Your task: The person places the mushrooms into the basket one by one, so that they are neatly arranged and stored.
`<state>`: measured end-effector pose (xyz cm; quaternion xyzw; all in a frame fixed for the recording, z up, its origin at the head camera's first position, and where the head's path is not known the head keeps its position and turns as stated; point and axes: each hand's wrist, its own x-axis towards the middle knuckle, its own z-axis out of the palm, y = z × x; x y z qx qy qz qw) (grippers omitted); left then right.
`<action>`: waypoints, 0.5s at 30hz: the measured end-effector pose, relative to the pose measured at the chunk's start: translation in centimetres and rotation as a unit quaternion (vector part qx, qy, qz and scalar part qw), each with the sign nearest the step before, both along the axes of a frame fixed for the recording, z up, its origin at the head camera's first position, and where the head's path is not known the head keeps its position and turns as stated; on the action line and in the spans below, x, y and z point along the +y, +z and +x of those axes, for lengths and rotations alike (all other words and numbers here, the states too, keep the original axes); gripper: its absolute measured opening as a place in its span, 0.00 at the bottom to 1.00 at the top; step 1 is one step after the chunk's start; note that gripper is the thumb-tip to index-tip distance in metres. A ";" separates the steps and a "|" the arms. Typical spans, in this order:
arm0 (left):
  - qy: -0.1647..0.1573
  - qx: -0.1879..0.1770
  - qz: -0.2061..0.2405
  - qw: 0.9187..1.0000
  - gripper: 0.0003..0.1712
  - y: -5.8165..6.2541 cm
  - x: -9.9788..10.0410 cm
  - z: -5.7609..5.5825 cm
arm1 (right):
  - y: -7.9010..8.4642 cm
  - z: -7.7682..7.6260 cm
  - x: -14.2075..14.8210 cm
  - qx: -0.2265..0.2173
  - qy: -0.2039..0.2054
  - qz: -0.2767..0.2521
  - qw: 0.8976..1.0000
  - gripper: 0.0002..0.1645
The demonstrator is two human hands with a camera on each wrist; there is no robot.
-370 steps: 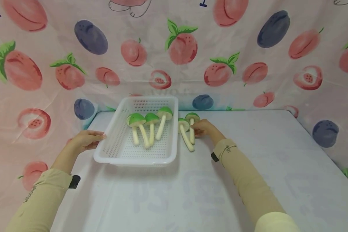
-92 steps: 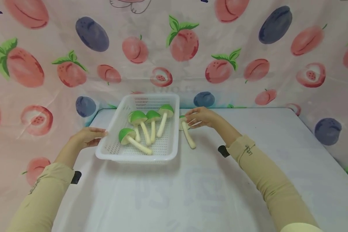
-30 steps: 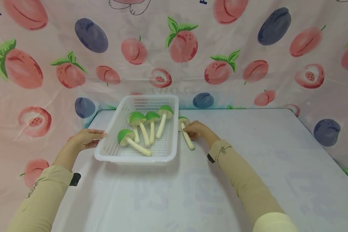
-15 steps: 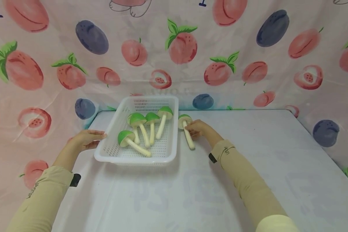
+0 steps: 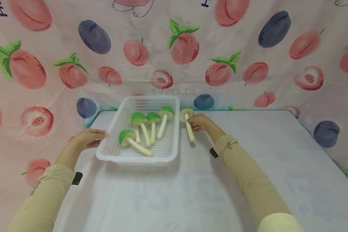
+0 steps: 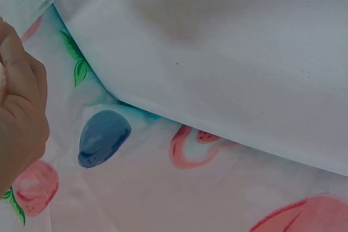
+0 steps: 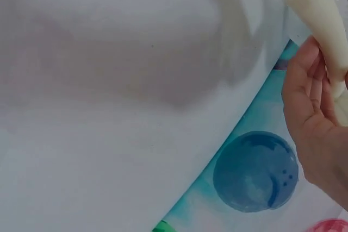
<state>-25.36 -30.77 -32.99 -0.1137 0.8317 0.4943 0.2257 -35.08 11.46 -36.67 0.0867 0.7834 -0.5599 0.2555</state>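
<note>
In the head view, my right hand (image 5: 202,122) pinches the stem of a toy mushroom (image 5: 189,130) with a green cap, just right of a white perforated plastic basket (image 5: 176,141). The stem's lower end casts a shadow on the table. From the right wrist, the pale stem (image 7: 318,14) shows between thumb and fingers. My left hand (image 5: 88,138) grips the basket's left rim. Inside the basket lie several similar mushrooms (image 5: 139,119), one of them crosswise (image 5: 127,137) near the front. At the left wrist view's edge, the hand (image 6: 22,101) is only partly visible.
A white cloth-covered table (image 5: 237,180) extends to the right and front of the basket. Behind it hangs a pink fruit-print curtain (image 5: 191,74), which also runs down both sides. The table's back edge lies close behind the basket.
Earlier a second mushroom lay on the table; it now lies crosswise in the basket. In the last half second, the right hand has raised the remaining mushroom slightly. The left hand stays at the rim.
</note>
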 end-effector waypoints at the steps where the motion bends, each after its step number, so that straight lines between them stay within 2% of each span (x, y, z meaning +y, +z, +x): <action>1: -0.001 0.001 -0.003 1.000 0.36 0.0 0.1 0.0 | 0.1 0.0 0.1 0.008 -0.006 -0.002 1.000 0.28; 7: 0.000 0.004 -0.003 1.000 0.37 0.0 -0.1 -0.3 | 1.1 0.0 -0.1 0.040 -0.036 -0.001 0.999 0.36; 15: 0.005 -0.003 0.008 1.000 0.35 -0.1 0.1 -0.2 | 2.8 -0.2 -0.3 0.054 -0.051 0.000 0.997 0.30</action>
